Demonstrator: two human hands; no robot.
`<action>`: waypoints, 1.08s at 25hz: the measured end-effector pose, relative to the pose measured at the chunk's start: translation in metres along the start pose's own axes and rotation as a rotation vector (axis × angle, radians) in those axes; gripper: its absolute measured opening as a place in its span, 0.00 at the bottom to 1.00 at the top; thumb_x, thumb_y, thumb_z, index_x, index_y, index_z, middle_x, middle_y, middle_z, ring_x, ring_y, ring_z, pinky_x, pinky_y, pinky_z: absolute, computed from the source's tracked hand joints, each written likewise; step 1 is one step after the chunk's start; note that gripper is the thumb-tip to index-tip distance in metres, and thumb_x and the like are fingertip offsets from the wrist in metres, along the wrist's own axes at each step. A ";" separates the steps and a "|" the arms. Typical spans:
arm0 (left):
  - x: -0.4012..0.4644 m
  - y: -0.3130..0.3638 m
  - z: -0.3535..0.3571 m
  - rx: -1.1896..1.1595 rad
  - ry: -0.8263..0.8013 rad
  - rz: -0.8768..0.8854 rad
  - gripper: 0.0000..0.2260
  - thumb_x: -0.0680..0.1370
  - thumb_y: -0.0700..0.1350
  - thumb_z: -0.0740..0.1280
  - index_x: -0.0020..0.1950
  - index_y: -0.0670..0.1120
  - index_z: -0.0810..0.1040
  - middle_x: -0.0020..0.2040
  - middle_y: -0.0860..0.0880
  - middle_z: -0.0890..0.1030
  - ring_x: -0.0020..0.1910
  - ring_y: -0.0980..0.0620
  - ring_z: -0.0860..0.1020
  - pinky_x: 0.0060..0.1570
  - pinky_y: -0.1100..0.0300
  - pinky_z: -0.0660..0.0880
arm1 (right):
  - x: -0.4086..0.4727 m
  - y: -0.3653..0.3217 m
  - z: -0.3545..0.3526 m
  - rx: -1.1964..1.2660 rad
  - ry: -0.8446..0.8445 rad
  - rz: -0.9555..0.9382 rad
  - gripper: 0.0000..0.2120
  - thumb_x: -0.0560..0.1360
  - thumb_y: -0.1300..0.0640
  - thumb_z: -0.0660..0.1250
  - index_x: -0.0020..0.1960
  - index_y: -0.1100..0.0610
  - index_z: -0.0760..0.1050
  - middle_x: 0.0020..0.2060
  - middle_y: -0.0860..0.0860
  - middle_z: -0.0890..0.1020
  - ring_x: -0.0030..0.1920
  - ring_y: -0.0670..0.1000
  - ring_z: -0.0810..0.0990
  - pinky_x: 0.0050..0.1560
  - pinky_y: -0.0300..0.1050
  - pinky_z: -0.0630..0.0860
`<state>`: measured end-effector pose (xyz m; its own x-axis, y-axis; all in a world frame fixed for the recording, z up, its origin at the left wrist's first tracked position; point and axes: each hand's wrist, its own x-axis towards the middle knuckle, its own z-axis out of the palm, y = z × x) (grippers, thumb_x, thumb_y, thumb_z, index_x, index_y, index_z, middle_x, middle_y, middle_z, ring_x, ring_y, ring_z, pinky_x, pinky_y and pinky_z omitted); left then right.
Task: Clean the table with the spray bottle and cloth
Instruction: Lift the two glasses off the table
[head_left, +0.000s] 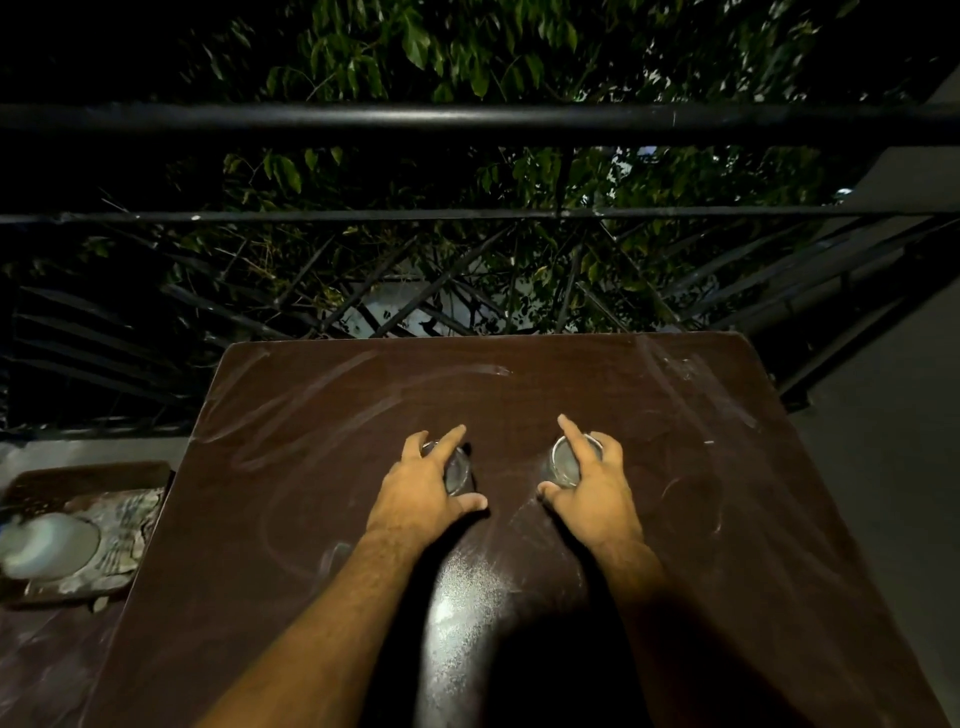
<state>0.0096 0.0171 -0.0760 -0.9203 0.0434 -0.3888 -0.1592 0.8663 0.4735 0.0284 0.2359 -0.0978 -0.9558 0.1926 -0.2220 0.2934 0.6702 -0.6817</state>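
Nearest, the two bare forearms reach out over the dark brown, dust-streaked bench (675, 519), its near middle catching a bright glare. The left hand (426, 483) is curled over the rim of a small clear glass tumbler (458, 470), thumb low on its near side and fingers draped across the top; the right hand (589, 480) grips a second clear glass tumbler (563, 460) the same way. Both glasses stand close together near the bench's centre.

This reads as the clearing step: the glasses must come off before any spraying or wiping. The next move calls for lifting both straight up with a firm rim hold and carrying them to a safe spot.

The spray bottle and cloth are not plainly in view. On a lower dark surface to the left lies a pale rounded blur (49, 545) on a patterned fabric (124, 525); these may be them, but the blur is too soft to tell.

Open room is good on all sides of the glasses. The far edge sits close to the black metal railing (467, 122), with leafy branches (415, 41) and a drop beyond, so anything pushed far risks going over.
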 end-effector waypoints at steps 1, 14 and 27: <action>-0.001 0.002 0.001 -0.014 0.007 -0.011 0.46 0.66 0.60 0.79 0.78 0.67 0.57 0.80 0.50 0.57 0.73 0.40 0.68 0.70 0.44 0.70 | -0.001 0.002 -0.001 0.079 0.029 0.034 0.49 0.66 0.54 0.79 0.74 0.33 0.52 0.71 0.46 0.61 0.66 0.51 0.70 0.67 0.50 0.70; -0.008 -0.011 -0.009 -0.352 0.301 -0.159 0.43 0.55 0.62 0.80 0.66 0.55 0.70 0.59 0.54 0.81 0.56 0.51 0.80 0.61 0.52 0.79 | -0.008 -0.005 0.015 0.441 0.321 0.152 0.38 0.58 0.48 0.83 0.63 0.44 0.69 0.52 0.42 0.79 0.53 0.46 0.77 0.55 0.42 0.73; -0.056 -0.179 -0.134 -0.447 0.417 -0.224 0.38 0.58 0.62 0.81 0.64 0.57 0.72 0.57 0.53 0.81 0.55 0.50 0.81 0.56 0.57 0.79 | -0.049 -0.162 0.129 0.427 0.214 -0.009 0.36 0.59 0.46 0.83 0.61 0.45 0.68 0.51 0.45 0.78 0.52 0.49 0.78 0.52 0.42 0.73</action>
<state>0.0418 -0.2074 -0.0327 -0.8948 -0.3889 -0.2192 -0.4137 0.5379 0.7345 0.0297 0.0260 -0.0663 -0.9271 0.3621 -0.0970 0.2235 0.3262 -0.9185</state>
